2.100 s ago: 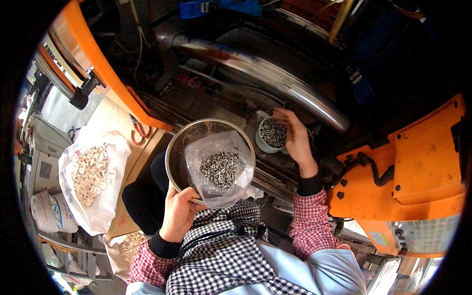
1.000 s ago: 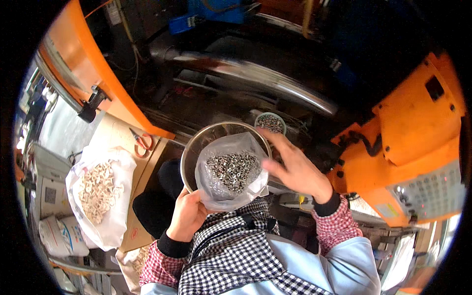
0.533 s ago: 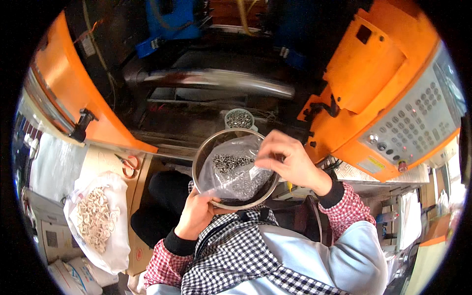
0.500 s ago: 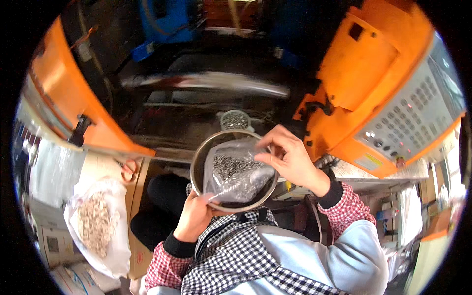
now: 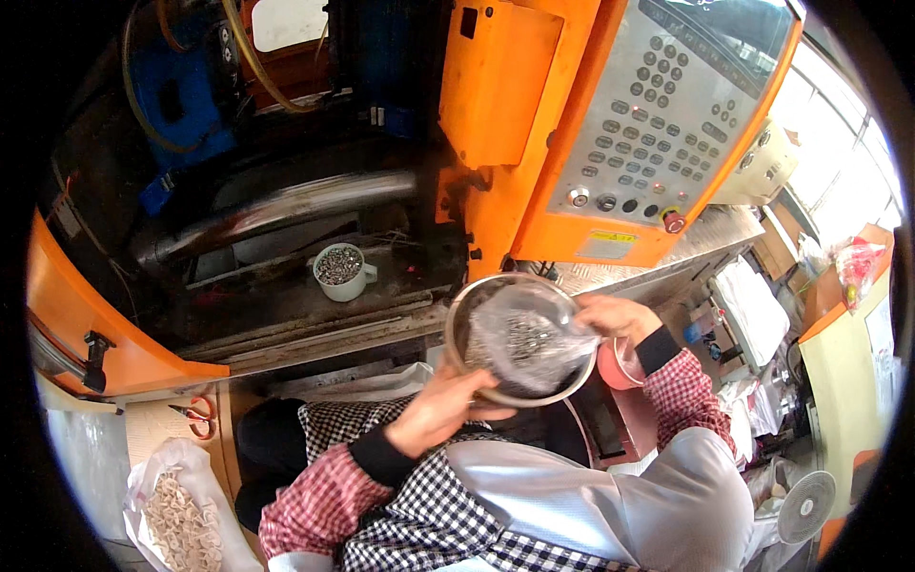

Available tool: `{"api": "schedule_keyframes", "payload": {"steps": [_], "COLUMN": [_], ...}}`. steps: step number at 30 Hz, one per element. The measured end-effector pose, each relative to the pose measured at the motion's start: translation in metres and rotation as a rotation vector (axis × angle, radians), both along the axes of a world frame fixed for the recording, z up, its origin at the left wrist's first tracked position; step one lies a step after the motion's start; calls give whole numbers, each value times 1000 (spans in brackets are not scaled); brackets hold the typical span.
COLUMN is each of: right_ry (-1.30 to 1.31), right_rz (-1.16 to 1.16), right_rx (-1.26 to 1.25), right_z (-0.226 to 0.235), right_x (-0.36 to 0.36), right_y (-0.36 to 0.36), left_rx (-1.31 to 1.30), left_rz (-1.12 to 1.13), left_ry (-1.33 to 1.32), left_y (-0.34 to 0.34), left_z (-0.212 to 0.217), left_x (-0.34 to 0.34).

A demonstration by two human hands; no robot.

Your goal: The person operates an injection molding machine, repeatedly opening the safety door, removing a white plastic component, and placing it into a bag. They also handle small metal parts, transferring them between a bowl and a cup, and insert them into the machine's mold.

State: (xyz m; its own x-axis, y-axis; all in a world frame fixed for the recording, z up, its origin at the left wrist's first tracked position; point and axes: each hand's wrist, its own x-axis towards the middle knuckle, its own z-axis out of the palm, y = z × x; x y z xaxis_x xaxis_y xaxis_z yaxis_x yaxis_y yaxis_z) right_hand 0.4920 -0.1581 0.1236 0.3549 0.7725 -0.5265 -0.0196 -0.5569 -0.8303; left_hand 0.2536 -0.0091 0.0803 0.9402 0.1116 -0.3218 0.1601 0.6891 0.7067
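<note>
A round metal bowl point(image 5: 459, 329) is held in front of my chest, and a clear plastic bag point(image 5: 519, 336) of small dark metal parts lies in it. My left hand point(image 5: 440, 412) grips the bowl's near left edge from below. At the bowl's right rim, my right hand point(image 5: 610, 317) has its fingers closed on the edge of the bag. A white cup point(image 5: 340, 271) filled with the same small parts stands on the dark machine ledge, off to the left of the bowl.
An orange machine housing with a grey keypad panel point(image 5: 658, 124) rises just behind the bowl. A pink container point(image 5: 620, 364) sits under my right wrist. Orange-handled scissors point(image 5: 195, 412) and a bag of pale parts point(image 5: 181, 515) lie at lower left. A small fan point(image 5: 801, 505) is at lower right.
My right hand left the white cup and took hold of the bag in the bowl. The bowl and my view swung right, toward the keypad panel, leaving the cup behind.
</note>
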Motion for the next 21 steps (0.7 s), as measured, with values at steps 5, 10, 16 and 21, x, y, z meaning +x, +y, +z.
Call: {"api": "schedule_keyframes", "payload": {"steps": [5, 10, 16, 21], "right_ry": [-224, -1233, -1259, -594], "right_rz": [-10, 471, 179, -366], "right_rx": [112, -125, -208, 398], "right_z": [-38, -48, -121, -191], "right_x": [93, 123, 185, 250], "right_y": [-92, -157, -183, -156], "left_rx": [-84, 54, 123, 113], "left_rz": [-122, -113, 89, 209], "left_ry": [-4, -13, 29, 33], "left_y": [-24, -5, 30, 50], "left_z": [9, -2, 0, -11], "left_x": [48, 23, -21, -41]}}
